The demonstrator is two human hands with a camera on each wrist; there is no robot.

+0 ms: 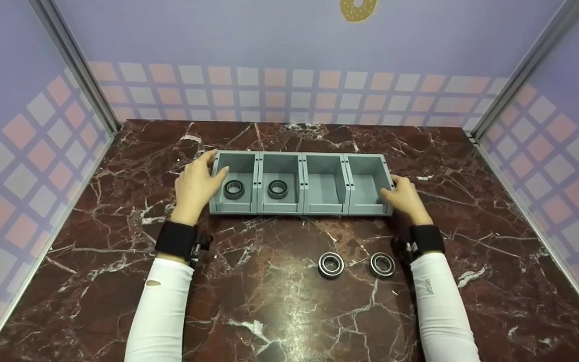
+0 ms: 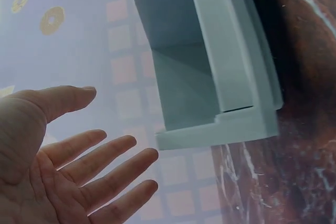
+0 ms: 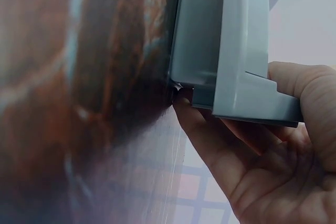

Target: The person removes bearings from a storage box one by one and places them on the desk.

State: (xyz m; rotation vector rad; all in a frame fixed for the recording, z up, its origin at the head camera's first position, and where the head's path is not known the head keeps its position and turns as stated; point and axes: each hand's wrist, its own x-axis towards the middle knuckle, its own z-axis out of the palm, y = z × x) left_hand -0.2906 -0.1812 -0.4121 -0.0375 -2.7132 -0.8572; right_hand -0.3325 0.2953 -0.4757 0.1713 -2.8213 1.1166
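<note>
A row of joined grey plastic storage bins (image 1: pixel 279 208) sits across the marbled table. One ball bearing (image 1: pixel 234 189) lies in the leftmost bin and another bearing (image 1: pixel 277 189) in the bin beside it; both right-hand bins hold nothing. My left hand (image 1: pixel 198 183) is at the row's left end, its thumb over the side wall. In the left wrist view that hand (image 2: pixel 79 166) is spread, fingers straight, apart from the bin (image 2: pixel 226 51). At the other end my right hand (image 1: pixel 406 198) grips the end wall, thumb inside, fingers outside and under the edge in the right wrist view.
Two more ball bearings, a left one (image 1: pixel 330 265) and a right one (image 1: pixel 382 265), lie on the table (image 1: pixel 269 311) in front of the bins, near my right forearm. Patterned panels (image 1: pixel 289 90) with metal corner posts enclose the table at the back and both sides.
</note>
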